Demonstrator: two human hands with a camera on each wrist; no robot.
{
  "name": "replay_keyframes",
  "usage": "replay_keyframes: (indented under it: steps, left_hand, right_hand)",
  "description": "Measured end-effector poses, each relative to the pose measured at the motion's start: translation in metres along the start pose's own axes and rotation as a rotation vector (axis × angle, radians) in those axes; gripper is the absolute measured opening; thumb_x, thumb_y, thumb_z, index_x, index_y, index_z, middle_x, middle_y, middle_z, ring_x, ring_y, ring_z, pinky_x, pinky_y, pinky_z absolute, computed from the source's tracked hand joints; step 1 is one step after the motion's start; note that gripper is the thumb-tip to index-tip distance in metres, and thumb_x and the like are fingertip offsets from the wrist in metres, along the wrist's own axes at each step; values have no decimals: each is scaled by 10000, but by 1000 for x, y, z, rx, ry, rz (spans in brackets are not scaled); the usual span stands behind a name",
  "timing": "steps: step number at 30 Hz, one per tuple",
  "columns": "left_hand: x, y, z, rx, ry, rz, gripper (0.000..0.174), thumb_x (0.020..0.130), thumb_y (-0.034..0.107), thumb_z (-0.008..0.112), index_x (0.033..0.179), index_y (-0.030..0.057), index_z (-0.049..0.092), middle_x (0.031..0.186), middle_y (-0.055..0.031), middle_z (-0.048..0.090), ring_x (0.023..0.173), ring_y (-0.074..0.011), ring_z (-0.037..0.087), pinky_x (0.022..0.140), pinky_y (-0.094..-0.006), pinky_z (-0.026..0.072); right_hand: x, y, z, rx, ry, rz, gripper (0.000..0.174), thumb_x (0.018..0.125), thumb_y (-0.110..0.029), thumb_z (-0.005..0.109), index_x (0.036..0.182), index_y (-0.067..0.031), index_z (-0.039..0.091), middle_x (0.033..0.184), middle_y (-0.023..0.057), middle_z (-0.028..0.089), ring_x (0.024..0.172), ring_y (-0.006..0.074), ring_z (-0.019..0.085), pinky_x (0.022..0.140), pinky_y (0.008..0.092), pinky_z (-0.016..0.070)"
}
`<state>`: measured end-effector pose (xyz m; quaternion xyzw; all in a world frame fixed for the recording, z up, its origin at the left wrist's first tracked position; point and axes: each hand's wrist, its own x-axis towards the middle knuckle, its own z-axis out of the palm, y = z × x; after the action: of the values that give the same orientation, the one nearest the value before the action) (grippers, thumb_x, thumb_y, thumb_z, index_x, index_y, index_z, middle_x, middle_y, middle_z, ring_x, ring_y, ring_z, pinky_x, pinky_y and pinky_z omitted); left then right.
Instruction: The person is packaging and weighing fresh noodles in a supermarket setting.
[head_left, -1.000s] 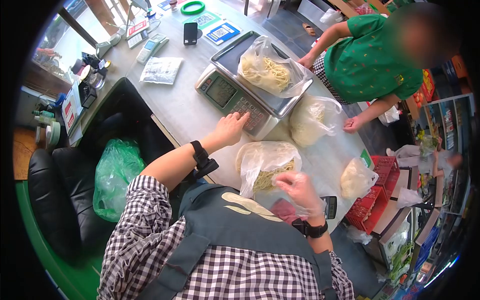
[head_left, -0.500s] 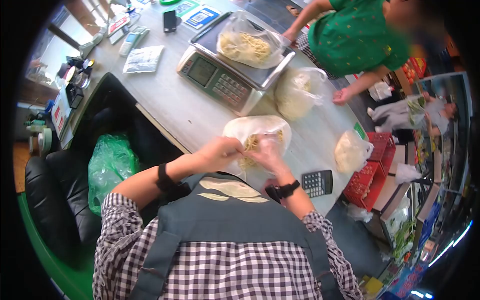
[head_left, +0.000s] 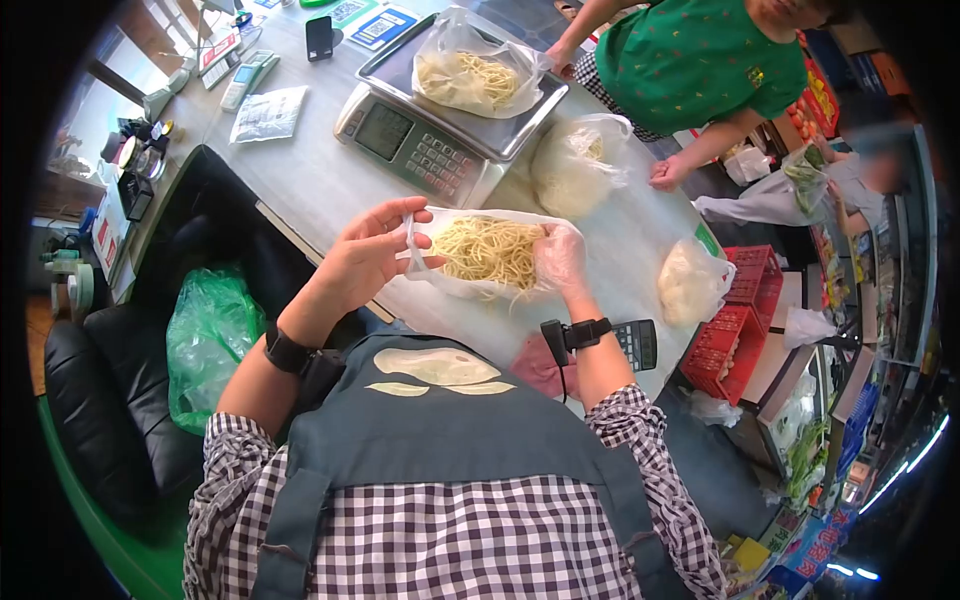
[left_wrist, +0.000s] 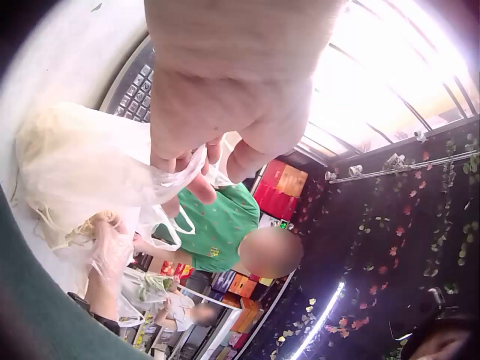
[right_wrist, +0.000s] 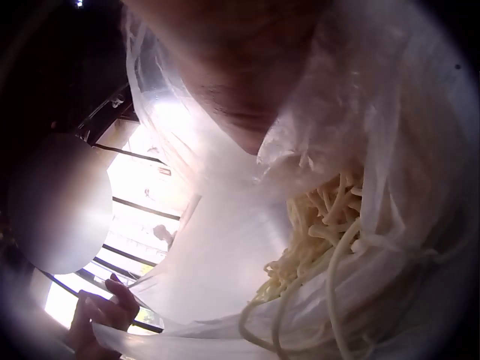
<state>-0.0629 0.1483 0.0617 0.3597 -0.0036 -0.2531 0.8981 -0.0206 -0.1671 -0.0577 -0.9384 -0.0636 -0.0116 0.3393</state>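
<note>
In the head view, a white plastic bag (head_left: 455,285) of pale noodles (head_left: 490,250) is spread wide at the near side of the counter. My left hand (head_left: 375,250) holds the bag's left edge; the left wrist view shows its thin plastic caught between the fingers (left_wrist: 201,187). My right hand (head_left: 560,258), in a clear plastic glove, is at the bag's right side, gripping noodles there. Some strands droop over the front edge. The right wrist view has the noodles (right_wrist: 322,225) below the crinkled glove (right_wrist: 300,142), which hides the fingertips.
A scale (head_left: 425,150) carries another noodle bag (head_left: 470,75). Beside it sit a full bag (head_left: 580,165) and, farther right, a smaller one (head_left: 692,282). A calculator (head_left: 637,345) lies near my right wrist. Across the counter stands a person in a green shirt (head_left: 690,70).
My left hand left the scale's keypad, came to the noodle bag and drew its edge leftward. My right hand went into the bag. The noodles are now more exposed.
</note>
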Motion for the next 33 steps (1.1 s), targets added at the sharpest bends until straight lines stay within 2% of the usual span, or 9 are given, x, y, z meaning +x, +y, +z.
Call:
replay_keyframes:
  steps: [2, 4, 8, 14, 16, 20, 26, 29, 33]
  left_hand:
    - [-2, 1, 4, 8, 13, -1, 485, 915, 54, 582, 1368, -26, 428, 1246, -91, 489, 1022, -166, 583, 1006, -485, 488]
    - [2, 0, 10, -9, 29, 0, 511, 910, 44, 581, 1384, -35, 409, 1297, -110, 478, 1054, -189, 584, 1016, -497, 481]
    - [8, 0, 8, -15, 15, 10, 526, 906, 36, 581, 1392, -43, 395, 1320, -122, 470, 1084, -206, 581, 1027, -500, 473]
    - [9, 2, 3, 0, 4, 13, 542, 903, 37, 585, 1398, -54, 383, 1328, -136, 469, 1116, -216, 576, 1040, -497, 464]
    - [9, 2, 4, 3, 6, 19, 552, 904, 50, 592, 1400, -57, 378, 1334, -138, 467, 1112, -215, 577, 1042, -498, 461]
    - [13, 1, 7, -10, -33, 29, 563, 904, 67, 604, 1402, -59, 373, 1337, -141, 464, 1098, -213, 579, 1043, -497, 460]
    - [8, 3, 3, 39, -13, 20, 564, 907, 80, 602, 1404, -55, 373, 1350, -147, 451, 1090, -211, 580, 1023, -500, 473]
    - [4, 2, 6, 60, -48, -8, 567, 904, 71, 602, 1409, -45, 372, 1358, -146, 442, 1083, -214, 585, 987, -482, 498]
    - [5, 2, 18, 103, -143, -93, 611, 893, 79, 625, 1428, -38, 352, 1387, -148, 422, 1053, -221, 596, 930, -454, 526]
  right_hand:
    - [-2, -9, -2, 209, -96, 43, 292, 752, -227, 644, 996, -72, 688, 996, 254, 659, 908, 397, 630, 783, 469, 508]
    - [-15, -34, 1, -175, -93, -350, 472, 747, -269, 682, 1172, -76, 614, 1255, 285, 537, 1132, 444, 523, 876, 518, 464]
    - [-31, -54, 4, -320, -192, -227, 659, 717, -314, 745, 1277, -50, 520, 1414, 283, 368, 1251, 488, 383, 915, 561, 417]
    - [-19, -38, -30, -71, 20, -133, 474, 688, -315, 797, 959, 37, 634, 1023, 260, 635, 922, 398, 614, 770, 477, 498]
    - [-21, -53, -48, -74, -229, 124, 388, 723, -279, 777, 912, 30, 637, 838, 226, 657, 806, 365, 656, 716, 431, 516]
    - [-39, -44, -15, -386, -424, 191, 360, 719, -264, 776, 863, 31, 628, 824, 237, 657, 759, 380, 650, 685, 439, 514]
    - [-42, 18, 0, -252, -171, 8, 245, 738, -203, 740, 799, 15, 645, 775, 236, 658, 749, 420, 630, 687, 439, 517]
    - [-13, -9, -38, -346, -473, -143, 222, 763, -173, 716, 844, 26, 658, 749, 191, 676, 701, 336, 657, 659, 389, 521]
    - [27, -98, -69, 146, -651, 142, 167, 794, -138, 692, 877, 7, 689, 702, 99, 674, 654, 154, 640, 628, 329, 508]
